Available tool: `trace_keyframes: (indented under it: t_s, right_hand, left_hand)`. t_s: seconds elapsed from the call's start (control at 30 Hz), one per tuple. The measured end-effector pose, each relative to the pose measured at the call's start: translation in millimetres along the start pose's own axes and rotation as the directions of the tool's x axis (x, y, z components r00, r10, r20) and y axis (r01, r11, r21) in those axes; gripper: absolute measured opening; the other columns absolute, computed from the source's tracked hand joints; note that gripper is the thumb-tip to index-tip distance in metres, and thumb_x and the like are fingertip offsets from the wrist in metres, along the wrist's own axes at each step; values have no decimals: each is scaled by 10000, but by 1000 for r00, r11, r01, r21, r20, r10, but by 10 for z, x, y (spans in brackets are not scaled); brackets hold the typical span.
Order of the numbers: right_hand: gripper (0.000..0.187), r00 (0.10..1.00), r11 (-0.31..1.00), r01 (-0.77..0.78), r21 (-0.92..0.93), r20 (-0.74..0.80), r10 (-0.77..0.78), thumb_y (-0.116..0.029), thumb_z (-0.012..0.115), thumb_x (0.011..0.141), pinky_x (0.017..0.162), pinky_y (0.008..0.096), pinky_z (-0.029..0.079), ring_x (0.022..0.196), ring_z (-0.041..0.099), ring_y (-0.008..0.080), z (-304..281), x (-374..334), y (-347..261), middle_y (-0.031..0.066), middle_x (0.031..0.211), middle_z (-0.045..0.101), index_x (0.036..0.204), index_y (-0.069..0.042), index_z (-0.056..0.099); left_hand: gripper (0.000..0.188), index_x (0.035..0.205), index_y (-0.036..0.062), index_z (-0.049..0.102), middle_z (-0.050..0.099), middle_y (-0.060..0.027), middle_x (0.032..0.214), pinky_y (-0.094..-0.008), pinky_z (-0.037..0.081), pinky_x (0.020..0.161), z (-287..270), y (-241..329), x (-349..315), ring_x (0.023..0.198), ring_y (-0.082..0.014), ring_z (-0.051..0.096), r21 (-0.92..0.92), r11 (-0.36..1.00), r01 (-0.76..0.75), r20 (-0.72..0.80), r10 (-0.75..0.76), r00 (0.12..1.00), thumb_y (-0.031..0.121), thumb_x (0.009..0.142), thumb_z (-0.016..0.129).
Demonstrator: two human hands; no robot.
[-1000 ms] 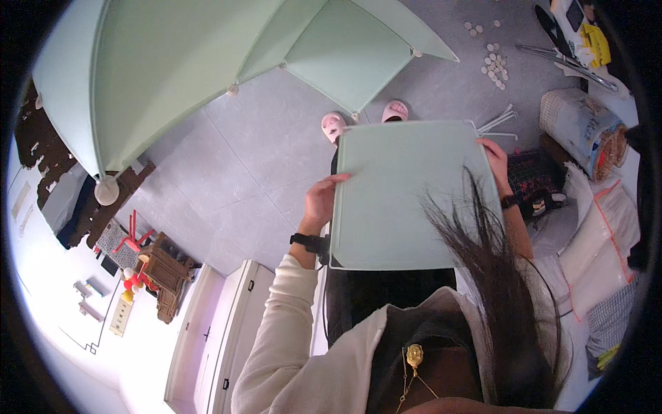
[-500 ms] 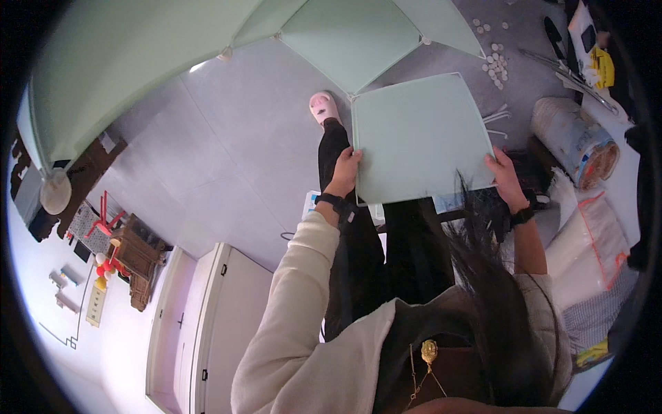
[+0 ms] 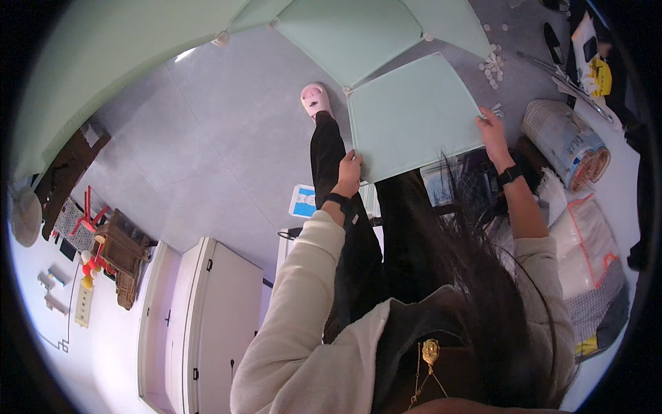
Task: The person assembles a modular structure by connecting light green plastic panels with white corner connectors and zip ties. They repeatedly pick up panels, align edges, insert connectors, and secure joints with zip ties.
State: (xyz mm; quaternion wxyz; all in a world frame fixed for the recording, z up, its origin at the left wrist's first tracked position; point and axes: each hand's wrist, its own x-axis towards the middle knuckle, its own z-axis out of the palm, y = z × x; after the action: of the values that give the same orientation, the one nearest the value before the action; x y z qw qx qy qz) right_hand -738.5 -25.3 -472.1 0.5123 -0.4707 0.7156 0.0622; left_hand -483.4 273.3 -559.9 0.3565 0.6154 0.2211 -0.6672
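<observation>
A pale green square panel (image 3: 414, 121) with a thin raised rim is held out in front of me. My left hand (image 3: 349, 174) grips its lower left corner, thumb on the face. On the opposite edge, my right hand (image 3: 492, 134) pinches the panel's right side; the fingers behind it are hidden. The panel's upper left corner meets a small white connector (image 3: 347, 90) on a larger structure of similar green panels (image 3: 352, 34). Whether that corner is seated in the connector, I cannot tell.
White round connectors (image 3: 492, 67) lie in a cluster on the grey floor at the upper right. A wrapped roll (image 3: 567, 141) and a clear plastic bag (image 3: 579, 241) are on the right. A blue and white box (image 3: 303, 201) lies by my leg. A white door (image 3: 224, 310) stands at lower left.
The panel has tilted, its right side swinging up and away. My right hand has risen along the right edge. My left hand is slightly lower, still on the corner.
</observation>
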Motion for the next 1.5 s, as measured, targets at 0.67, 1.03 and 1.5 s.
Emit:
trace_keyframes:
  t_s: [0.67,1.03,1.5]
  right_hand:
    - [399,999,999,38,2,-38,-38,-98,551,812,776,297,461,857,607,191,31,174,-453,131,980,652,1195,12,578]
    - [409,989,989,136,-66,-42,-138,-80,550,741,782,321,459,868,614,250,-43,651,-555,167,979,655,1118,67,605]
    - [341,984,984,165,-69,-58,-169,-96,580,707,716,312,466,790,628,232,-103,1010,-675,147,856,671,991,76,654]
  left_hand:
    - [373,1235,-53,521,618,-70,1003,-291,449,788,68,309,-10,881,-160,564,-72,997,40,-21,-41,999,93,893,491]
    - [423,1277,-58,477,603,-110,1087,-322,476,781,300,421,7,913,-218,593,1,1000,0,-185,0,983,130,899,510]
    - [370,1185,-71,543,592,-77,925,-304,469,709,630,480,-30,802,-175,566,-86,992,-92,-260,67,963,142,889,481]
